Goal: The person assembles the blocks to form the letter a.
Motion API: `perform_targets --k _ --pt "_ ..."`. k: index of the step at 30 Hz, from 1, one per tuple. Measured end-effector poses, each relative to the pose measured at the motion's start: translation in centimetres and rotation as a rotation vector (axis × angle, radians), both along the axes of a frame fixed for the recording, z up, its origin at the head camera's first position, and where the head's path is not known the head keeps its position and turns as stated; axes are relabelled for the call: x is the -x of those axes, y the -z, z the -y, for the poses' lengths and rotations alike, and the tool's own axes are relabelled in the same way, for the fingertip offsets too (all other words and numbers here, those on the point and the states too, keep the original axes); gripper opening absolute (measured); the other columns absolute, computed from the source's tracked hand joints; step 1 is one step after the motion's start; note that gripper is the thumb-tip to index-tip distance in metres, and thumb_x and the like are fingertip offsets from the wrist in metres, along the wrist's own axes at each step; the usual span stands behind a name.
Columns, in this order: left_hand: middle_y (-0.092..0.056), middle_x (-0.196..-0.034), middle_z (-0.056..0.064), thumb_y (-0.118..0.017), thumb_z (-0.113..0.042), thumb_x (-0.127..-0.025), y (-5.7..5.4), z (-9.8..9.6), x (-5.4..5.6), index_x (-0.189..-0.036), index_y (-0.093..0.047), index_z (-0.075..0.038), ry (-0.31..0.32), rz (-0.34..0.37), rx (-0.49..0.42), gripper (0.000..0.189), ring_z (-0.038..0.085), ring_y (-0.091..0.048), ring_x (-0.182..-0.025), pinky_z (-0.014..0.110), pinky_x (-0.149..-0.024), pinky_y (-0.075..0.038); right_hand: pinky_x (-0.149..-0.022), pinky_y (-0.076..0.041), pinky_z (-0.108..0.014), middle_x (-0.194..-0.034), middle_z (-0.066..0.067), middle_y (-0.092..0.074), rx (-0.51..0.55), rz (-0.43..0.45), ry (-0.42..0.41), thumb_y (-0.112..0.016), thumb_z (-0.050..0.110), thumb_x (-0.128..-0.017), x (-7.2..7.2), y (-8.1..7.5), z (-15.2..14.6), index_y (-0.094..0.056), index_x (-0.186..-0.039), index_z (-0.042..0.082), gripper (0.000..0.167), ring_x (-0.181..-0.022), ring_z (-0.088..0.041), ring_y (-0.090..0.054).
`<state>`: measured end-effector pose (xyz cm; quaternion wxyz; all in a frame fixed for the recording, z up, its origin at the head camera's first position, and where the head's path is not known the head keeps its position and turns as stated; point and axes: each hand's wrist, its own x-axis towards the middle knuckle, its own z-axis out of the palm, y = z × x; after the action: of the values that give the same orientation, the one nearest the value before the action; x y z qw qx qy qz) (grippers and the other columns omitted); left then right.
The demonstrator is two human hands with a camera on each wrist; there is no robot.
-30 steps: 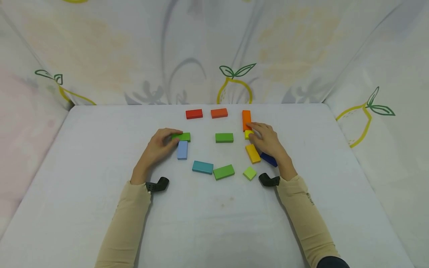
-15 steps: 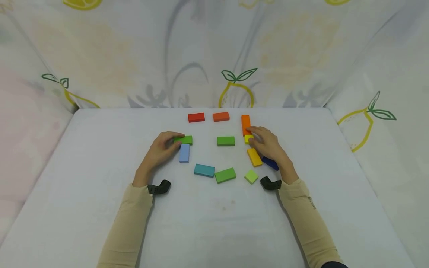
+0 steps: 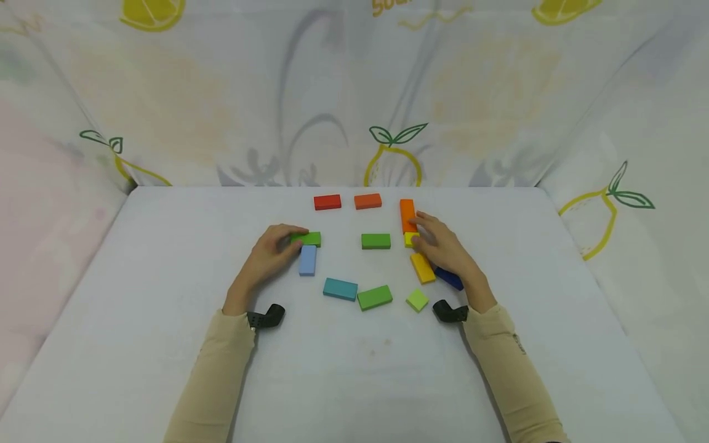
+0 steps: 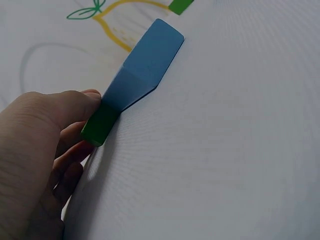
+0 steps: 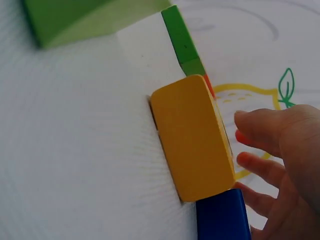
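At the left of the block group, my left hand (image 3: 270, 252) pinches a green block (image 3: 314, 239) between the thumb in front and fingers behind. A light blue block (image 3: 307, 261) stands directly before it; in the left wrist view the green end (image 4: 101, 124) shows under the thumb. My right hand (image 3: 445, 248) hovers with thumb and fingers apart beside an orange block (image 3: 407, 215) and a small yellow block (image 3: 408, 240), which it partly covers. Below it lie an amber block (image 3: 423, 269) and a dark blue block (image 3: 448, 278), partly hidden by the wrist.
Red (image 3: 327, 202) and red-orange (image 3: 368, 201) blocks lie at the back. A green block (image 3: 376, 241) sits in the middle. Nearer are a teal block (image 3: 340, 289), another green block (image 3: 375, 298) and a lime cube (image 3: 417, 300). White cloth (image 3: 360, 381) covers the table.
The head view has tilted upward, shifting everything lower. My right fingertips have drawn slightly right, off the orange block. The left hand keeps its pinch on the green block.
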<state>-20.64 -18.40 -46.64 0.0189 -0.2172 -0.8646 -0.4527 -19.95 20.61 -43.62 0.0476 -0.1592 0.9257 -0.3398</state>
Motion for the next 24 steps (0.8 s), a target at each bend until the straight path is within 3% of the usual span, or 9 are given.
perform_targets --k 3,8,16,24 --pt "-0.064 -0.119 0.005 -0.064 -0.013 -0.09 0.0 0.1 0.0 -0.119 -0.064 -0.012 0.008 -0.006 -0.001 0.029 0.022 -0.048 -0.117 0.044 -0.104 -0.034 -0.113 -0.023 -0.055 -0.149 -0.015 -0.035 -0.006 -0.057 -0.018 -0.051 0.02 -0.097 0.1 -0.4 0.1 -0.046 -0.137 0.004 0.043 -0.139 -0.036 -0.029" --pt "-0.063 -0.12 0.005 -0.064 -0.013 -0.09 0.0 0.1 0.0 -0.119 -0.063 -0.013 0.007 -0.003 0.0 0.029 0.022 -0.048 -0.118 0.044 -0.104 -0.034 -0.109 -0.032 -0.051 -0.139 -0.019 -0.047 -0.131 -0.133 -0.108 -0.056 0.016 -0.095 0.9 -1.8 0.2 -0.054 -0.128 0.0 0.037 -0.13 -0.036 -0.04" --pt "-0.064 -0.119 0.005 -0.063 -0.015 -0.09 0.1 0.1 -0.4 -0.119 -0.064 -0.014 0.006 -0.005 0.008 0.029 0.021 -0.049 -0.115 0.043 -0.102 -0.035 -0.109 -0.033 -0.05 -0.142 -0.015 -0.044 -0.306 0.012 -0.225 -0.06 0.026 -0.092 2.6 -2.9 -0.1 -0.051 -0.133 0.003 0.048 -0.129 -0.033 -0.04" --pt "-0.064 -0.119 0.004 -0.064 -0.014 -0.09 -0.1 0.1 -0.3 -0.119 -0.064 -0.014 0.008 -0.028 0.007 0.029 0.02 -0.05 -0.114 0.042 -0.101 -0.036 -0.108 -0.035 -0.049 -0.14 -0.014 -0.044 -0.285 0.01 -0.264 -0.063 0.027 -0.091 3.1 -2.7 -0.3 -0.052 -0.132 0.003 0.049 -0.127 -0.032 -0.044"
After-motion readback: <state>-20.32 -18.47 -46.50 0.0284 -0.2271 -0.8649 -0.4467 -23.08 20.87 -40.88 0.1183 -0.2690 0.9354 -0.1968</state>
